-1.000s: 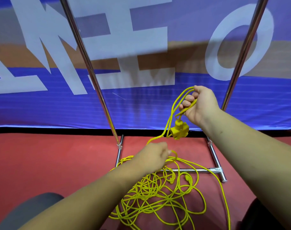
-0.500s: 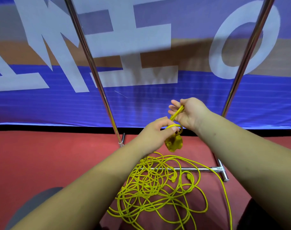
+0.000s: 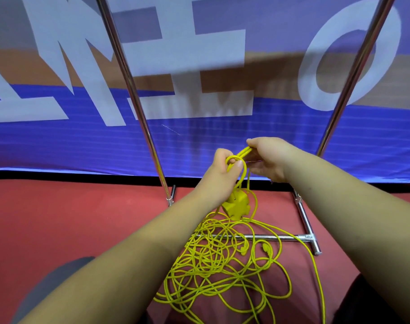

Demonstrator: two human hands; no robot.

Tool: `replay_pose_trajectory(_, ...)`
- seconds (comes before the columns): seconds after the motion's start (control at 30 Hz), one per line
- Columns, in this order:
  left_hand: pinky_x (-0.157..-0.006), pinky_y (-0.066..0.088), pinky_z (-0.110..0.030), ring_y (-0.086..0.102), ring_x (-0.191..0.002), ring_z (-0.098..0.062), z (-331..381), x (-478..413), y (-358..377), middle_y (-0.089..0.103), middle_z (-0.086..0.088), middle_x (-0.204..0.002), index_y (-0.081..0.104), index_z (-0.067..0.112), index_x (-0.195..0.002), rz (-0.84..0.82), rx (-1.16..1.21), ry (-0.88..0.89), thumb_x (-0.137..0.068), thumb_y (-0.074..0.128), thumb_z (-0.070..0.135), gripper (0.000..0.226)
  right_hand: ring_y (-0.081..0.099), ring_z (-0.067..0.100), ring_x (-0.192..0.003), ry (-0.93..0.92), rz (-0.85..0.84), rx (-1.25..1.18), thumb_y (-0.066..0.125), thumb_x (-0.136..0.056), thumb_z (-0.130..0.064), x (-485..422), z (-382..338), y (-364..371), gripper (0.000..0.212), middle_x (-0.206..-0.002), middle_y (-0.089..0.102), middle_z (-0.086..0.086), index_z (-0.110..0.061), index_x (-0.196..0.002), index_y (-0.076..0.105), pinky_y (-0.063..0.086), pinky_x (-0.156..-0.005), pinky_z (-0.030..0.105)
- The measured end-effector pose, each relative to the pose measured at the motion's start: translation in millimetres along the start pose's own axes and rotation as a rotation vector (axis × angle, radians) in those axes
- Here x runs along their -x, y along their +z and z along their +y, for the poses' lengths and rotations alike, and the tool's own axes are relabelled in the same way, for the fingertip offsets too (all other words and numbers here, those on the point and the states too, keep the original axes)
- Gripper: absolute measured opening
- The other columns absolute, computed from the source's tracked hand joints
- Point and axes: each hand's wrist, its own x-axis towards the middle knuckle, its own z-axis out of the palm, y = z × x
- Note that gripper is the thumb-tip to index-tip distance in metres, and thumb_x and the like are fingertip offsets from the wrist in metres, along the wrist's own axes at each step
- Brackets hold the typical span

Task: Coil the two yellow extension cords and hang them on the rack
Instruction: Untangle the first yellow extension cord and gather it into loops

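- You are holding your left hand [image 3: 219, 174] low between the poles of the rack [image 3: 134, 101]. Its thumb and fingers are pinching a small loop of the yellow cord [image 3: 242, 152].
- Your right hand [image 3: 268, 160] is sitting just beside the left one and a little higher. Its fingers are curling round a few strands of the same cord, and these strands are crossing the short gap between the two hands.
- Below the loop, a yellow socket block [image 3: 236, 205] is hanging on the cord, under your left hand and just over the heap below.
- The rest of the cord is lying as a loose tangle [image 3: 222, 272] on the red floor [image 3: 59, 218]. It is spreading from the low cross bar [image 3: 274, 237] of the rack toward you.
- Two small plug ends [image 3: 244, 250] are lying inside the tangle, near the cross bar. I cannot tell where one cord is ending and the other is beginning.
- One strand is running away from the tangle to the lower right edge of the view.
- The two shiny poles of the rack are standing left and right of your hands, and a blue banner [image 3: 199, 141] with large white letters is hanging behind them.
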Motion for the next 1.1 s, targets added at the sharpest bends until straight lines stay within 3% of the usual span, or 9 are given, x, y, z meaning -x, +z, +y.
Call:
replay_pose_trajectory(0.2, -0.061, 0.043, -0.021, 0.054, -0.060, 0.004, 3, -15, -14, 0.061, 0.011, -0.077, 0.053, 0.018, -0.109, 0.136, -0.042, -0.022, -0.104, 0.058, 0.032, 0.016, 0.070, 0.036, -0.109, 0.076, -0.273, 0.120, 0.043, -0.095, -0.020, 18, 4, -6, 0.034, -0.116, 0.077, 0.015, -0.006, -0.105, 0.072, 0.055, -0.103, 0.046)
replay_pose_trajectory(0.27, -0.066, 0.044, -0.029, 0.056, -0.068, -0.004, 6, -22, -23, 0.063, 0.009, -0.080, 0.057, 0.020, -0.104, 0.177, -0.086, -0.020, -0.103, 0.058, 0.036, 0.016, 0.070, 0.032, -0.106, 0.025, -0.338, 0.068, 0.051, -0.094, -0.016, 22, 8, 1, 0.022, -0.112, 0.077, 0.011, -0.011, -0.097, 0.072, 0.053, -0.107, 0.043)
replay_pose_trajectory(0.5, -0.061, 0.043, -0.031, 0.050, -0.061, -0.010, 28, -37, -68, 0.055, 0.011, -0.067, 0.065, 0.024, -0.095, 0.182, -0.169, 0.031, -0.097, 0.068, 0.040, 0.017, 0.061, 0.022, -0.064, -0.148, -0.466, -0.122, 0.052, -0.098, -0.004, 24, 14, 21, 0.020, -0.058, 0.043, 0.002, -0.018, -0.084, 0.051, 0.055, -0.079, 0.039)
replay_pose_trajectory(0.57, -0.060, 0.043, -0.031, 0.049, -0.058, -0.009, 27, -36, -82, 0.055, 0.013, -0.063, 0.068, 0.023, -0.093, 0.158, -0.162, 0.030, -0.094, 0.073, 0.037, 0.015, 0.059, 0.020, -0.064, -0.187, -0.408, 0.151, 0.055, -0.096, -0.007, 20, 17, 20, 0.014, -0.062, 0.050, 0.002, -0.017, -0.087, 0.059, 0.049, -0.067, 0.033)
replay_pose_trajectory(0.67, -0.055, 0.038, -0.030, 0.041, -0.053, -0.014, 24, -34, -102, 0.047, 0.010, -0.058, 0.068, 0.021, -0.089, 0.153, -0.047, -0.034, -0.095, 0.073, 0.036, 0.016, 0.063, 0.022, -0.075, -0.177, -0.214, 0.470, 0.062, -0.099, -0.016, 9, 27, 12, 0.013, -0.076, 0.071, 0.003, -0.012, -0.088, 0.067, 0.049, -0.074, 0.031)
replay_pose_trajectory(0.8, -0.049, 0.034, -0.027, 0.033, -0.052, -0.016, 24, -29, -110, 0.037, 0.000, -0.066, 0.058, 0.019, -0.084, 0.096, 0.170, -0.129, -0.101, 0.067, 0.033, 0.023, 0.056, 0.031, -0.081, -0.192, 0.109, 0.998, 0.049, -0.105, -0.027, 0, 29, 6, 0.036, -0.081, 0.061, 0.011, -0.008, -0.074, 0.053, 0.041, -0.066, 0.031)
replay_pose_trajectory(0.87, -0.048, 0.032, -0.027, 0.032, -0.051, -0.015, 28, -24, -103, 0.037, 0.000, -0.066, 0.053, 0.018, -0.084, 0.092, 0.228, -0.156, -0.103, 0.064, 0.032, 0.026, 0.064, 0.033, -0.082, -0.150, 0.165, 0.812, 0.048, -0.106, -0.036, 2, 26, 15, 0.043, -0.080, 0.065, 0.012, -0.008, -0.076, 0.059, 0.051, -0.072, 0.033)
replay_pose_trajectory(0.93, -0.049, 0.033, -0.027, 0.032, -0.048, -0.014, 29, -22, -91, 0.037, 0.001, -0.063, 0.050, 0.019, -0.081, 0.115, 0.247, -0.166, -0.103, 0.062, 0.033, 0.029, 0.070, 0.031, -0.083, -0.098, 0.026, 0.378, 0.047, -0.109, -0.045, 8, 24, 30, 0.052, -0.087, 0.072, 0.015, -0.004, -0.088, 0.071, 0.061, -0.085, 0.041)
replay_pose_trajectory(1.1, -0.061, 0.042, -0.039, 0.042, -0.046, -0.016, 25, -15, -62, 0.046, 0.003, -0.056, 0.055, 0.020, -0.079, 0.034, 0.064, -0.152, -0.097, 0.054, 0.046, 0.032, 0.072, 0.030, -0.107, -0.043, -0.191, -0.063, 0.039, -0.108, -0.061, 14, 15, 48, 0.066, -0.117, 0.076, 0.015, -0.006, -0.117, 0.073, 0.057, -0.098, 0.043)
